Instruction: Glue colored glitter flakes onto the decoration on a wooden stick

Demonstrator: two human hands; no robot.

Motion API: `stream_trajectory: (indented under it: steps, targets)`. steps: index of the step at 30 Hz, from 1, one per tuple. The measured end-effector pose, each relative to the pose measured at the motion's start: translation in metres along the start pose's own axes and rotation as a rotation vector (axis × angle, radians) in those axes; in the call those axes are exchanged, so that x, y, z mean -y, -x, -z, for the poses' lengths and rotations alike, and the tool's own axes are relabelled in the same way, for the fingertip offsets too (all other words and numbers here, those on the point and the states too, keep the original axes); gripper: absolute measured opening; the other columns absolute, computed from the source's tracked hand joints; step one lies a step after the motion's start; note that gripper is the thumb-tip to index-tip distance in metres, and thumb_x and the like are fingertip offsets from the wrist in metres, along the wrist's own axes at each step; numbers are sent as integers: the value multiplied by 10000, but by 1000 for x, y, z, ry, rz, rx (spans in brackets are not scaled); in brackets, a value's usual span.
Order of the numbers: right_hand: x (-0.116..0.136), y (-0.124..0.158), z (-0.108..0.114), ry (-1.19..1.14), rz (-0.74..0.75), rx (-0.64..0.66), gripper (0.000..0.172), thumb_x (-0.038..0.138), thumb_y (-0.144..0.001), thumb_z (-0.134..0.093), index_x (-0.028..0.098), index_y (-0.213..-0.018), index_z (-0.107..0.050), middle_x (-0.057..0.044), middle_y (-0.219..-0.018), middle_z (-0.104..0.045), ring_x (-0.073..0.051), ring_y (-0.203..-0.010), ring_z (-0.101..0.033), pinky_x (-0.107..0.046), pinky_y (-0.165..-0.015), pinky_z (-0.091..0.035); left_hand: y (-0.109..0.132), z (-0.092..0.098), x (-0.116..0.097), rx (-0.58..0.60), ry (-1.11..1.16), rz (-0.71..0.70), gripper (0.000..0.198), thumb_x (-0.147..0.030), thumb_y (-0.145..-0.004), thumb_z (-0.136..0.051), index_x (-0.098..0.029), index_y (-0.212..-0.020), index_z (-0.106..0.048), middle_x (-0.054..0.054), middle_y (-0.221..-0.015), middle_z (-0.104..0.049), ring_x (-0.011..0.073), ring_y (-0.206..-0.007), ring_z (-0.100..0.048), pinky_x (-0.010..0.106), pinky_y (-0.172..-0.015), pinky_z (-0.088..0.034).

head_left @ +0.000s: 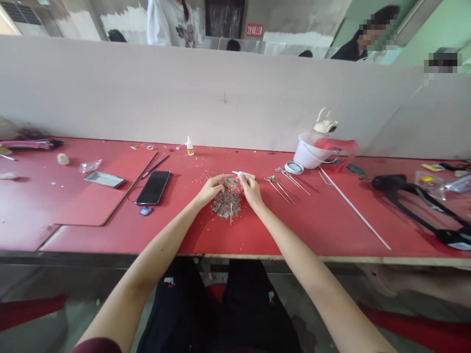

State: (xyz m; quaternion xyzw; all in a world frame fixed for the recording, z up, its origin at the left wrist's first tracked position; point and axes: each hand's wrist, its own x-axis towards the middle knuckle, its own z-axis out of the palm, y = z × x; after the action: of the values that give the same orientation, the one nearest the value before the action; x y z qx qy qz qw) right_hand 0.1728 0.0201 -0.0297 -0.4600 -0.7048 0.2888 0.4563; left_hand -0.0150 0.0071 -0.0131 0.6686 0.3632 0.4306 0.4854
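My right hand (pixel 250 190) is closed around a small white glue bottle (pixel 245 174), lying nearly level with its nozzle pointing left. My left hand (pixel 212 189) has its fingers curled at a small multicoloured piece (pixel 231 183), which sits between the two hands. Directly below is a pile of small glittery chips (pixel 225 204). A thin wooden stick (pixel 231 215) shows over the pile's near side; whether it joins the coloured piece I cannot tell. To the right of my right hand lie several thin sticks (pixel 283 189) with clustered chips at their far ends.
A second glue bottle (pixel 190 146) stands at the back. On the left are a phone (pixel 153 188), a grey tray (pixel 104 179) and a pen (pixel 156 166). A white bucket (pixel 307 153), round lid (pixel 294 168), white rod (pixel 356 211) and black frame (pixel 412 196) occupy the right.
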Motion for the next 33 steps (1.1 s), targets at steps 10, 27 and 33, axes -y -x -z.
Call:
stream_trajectory:
  steps: [10,27,33]
  targets:
    - [10,5,-8,-151,-15,51,430,600,-827,-550,196,-682,-532,24,-627,-465,-137,-613,-424,-273,-602,-325,19,-6,4,-89,24,30,529,-165,-690,-518,-136,-1200,-659,-1,-664,-581,93,-509,-382,227,-514,-312]
    - [1,3,-7,-179,-17,8,390,540,-835,-564,185,-681,-517,28,-620,-464,-118,-592,-396,-261,-592,-302,16,0,10,-309,-161,8,207,-335,-807,-633,-128,-821,-641,59,-775,-679,119,-633,-537,228,-576,-389]
    - [-2,2,-8,-150,-12,17,403,552,-830,-563,179,-679,-556,0,-641,-554,-137,-615,-452,-270,-619,-341,17,0,9,-310,-125,-46,200,-319,-864,-562,-133,-819,-623,52,-762,-666,101,-569,-516,238,-556,-390]
